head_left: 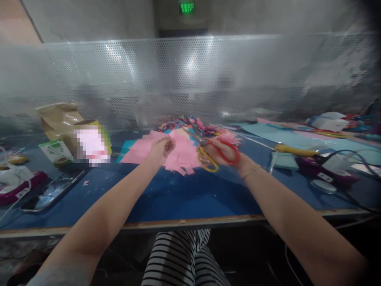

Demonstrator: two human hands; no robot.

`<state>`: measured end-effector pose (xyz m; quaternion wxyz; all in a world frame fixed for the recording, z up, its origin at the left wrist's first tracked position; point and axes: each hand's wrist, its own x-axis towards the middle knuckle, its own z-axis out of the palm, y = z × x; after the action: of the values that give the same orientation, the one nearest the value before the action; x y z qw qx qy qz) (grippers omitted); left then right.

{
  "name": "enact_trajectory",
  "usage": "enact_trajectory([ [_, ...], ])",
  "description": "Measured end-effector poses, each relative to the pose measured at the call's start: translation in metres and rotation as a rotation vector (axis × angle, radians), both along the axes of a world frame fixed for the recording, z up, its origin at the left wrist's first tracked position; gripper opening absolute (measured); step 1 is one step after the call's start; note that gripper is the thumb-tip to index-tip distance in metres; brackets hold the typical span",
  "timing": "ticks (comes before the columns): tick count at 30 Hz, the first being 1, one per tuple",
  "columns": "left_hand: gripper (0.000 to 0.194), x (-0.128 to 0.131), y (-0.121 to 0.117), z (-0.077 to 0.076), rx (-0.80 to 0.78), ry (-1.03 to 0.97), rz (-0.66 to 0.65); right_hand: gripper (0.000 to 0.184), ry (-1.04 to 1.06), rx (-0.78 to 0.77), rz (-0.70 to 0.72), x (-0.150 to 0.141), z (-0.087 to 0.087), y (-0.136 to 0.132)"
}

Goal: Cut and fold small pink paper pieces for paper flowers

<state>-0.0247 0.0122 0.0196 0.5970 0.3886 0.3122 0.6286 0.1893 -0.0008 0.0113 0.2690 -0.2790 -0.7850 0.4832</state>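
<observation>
Over a loose heap of pink paper pieces [139, 150], my left hand [162, 149] is closed, its curled fingertips pinching at the pink paper; the exact grip is blurred. My right hand [220, 153] grips a pair of scissors [229, 151] with one red and one yellow handle loop. The metal blades point up and left across the heap, and motion blurs them. Narrow cut strips hang at the heap's near edge. A teal sheet [126, 149] shows under its left side. Behind lies a pile of multicoloured shredded scraps [205, 128].
On the left are a phone [53, 190], a green-and-white box [56, 153], a brown bag [58, 119] and a purple holder [26, 186]. To the right lie a yellow-handled tool [297, 150], light blue sheets [274, 135] and cables. A perforated metal screen [172, 71] stands behind the blue table [190, 198].
</observation>
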Motion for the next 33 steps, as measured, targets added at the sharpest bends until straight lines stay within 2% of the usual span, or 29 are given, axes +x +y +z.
enact_trajectory([
  [4, 0.006, 0.0018, -0.0006, -0.0005, 0.000, 0.027, 0.027, 0.064, 0.133, -0.300, 0.111, -0.0020, 0.0003, -0.0040],
  [8, 0.008, 0.0015, 0.0010, -0.0031, 0.077, 0.060, 0.077, 0.063, 0.161, -0.387, 0.122, 0.0012, 0.0015, -0.0057],
  [15, 0.011, 0.0021, 0.0015, -0.0049, 0.125, 0.064, 0.030, 0.061, 0.154, -0.450, 0.174, 0.0043, -0.0050, -0.0005],
  [21, 0.013, 0.0064, -0.0024, -0.0044, 0.115, 0.096, -0.018, 0.054, 0.196, -0.426, 0.287, -0.0004, -0.0061, -0.0011],
  [27, 0.013, 0.0062, -0.0023, -0.0038, 0.125, 0.094, -0.039, 0.058, 0.162, -0.411, 0.227, -0.0001, -0.0051, -0.0024],
  [33, 0.013, 0.0058, -0.0055, -0.0009, 0.169, 0.103, -0.066, 0.059, 0.198, -0.391, 0.269, -0.0008, -0.0038, -0.0036],
])
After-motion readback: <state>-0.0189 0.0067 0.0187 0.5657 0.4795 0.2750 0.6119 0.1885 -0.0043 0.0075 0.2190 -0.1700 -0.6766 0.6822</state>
